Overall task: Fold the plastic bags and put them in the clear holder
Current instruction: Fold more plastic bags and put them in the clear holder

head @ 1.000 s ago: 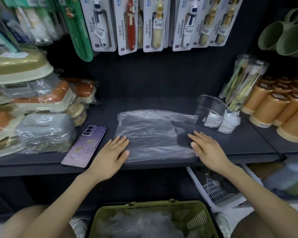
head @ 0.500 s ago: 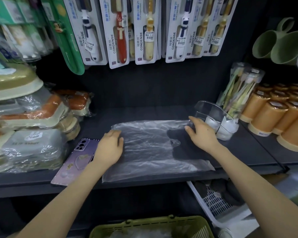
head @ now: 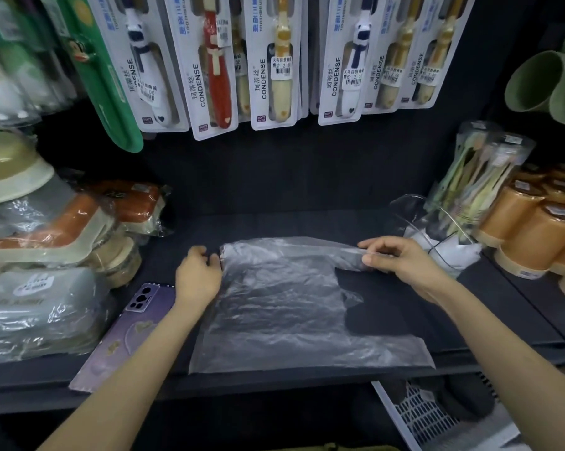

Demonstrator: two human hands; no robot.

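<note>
Now both my hands hold the far edge of the plastic bag (head: pixel 281 307).
My left hand (head: pixel 198 278) curls on its left corner and my right hand (head: pixel 401 265) pinches its far handle. It lies flat on the dark shelf (head: pixel 274 222), between the purple phone (head: pixel 134 327) and the clear holder (head: pixel 405 206).

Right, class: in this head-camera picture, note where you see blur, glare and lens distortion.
Head view: motion blur smears the hanging packs at upper left; glare streaks the plastic bag and clear holder; wide-angle distortion splays the toothbrush packs outward.
</note>
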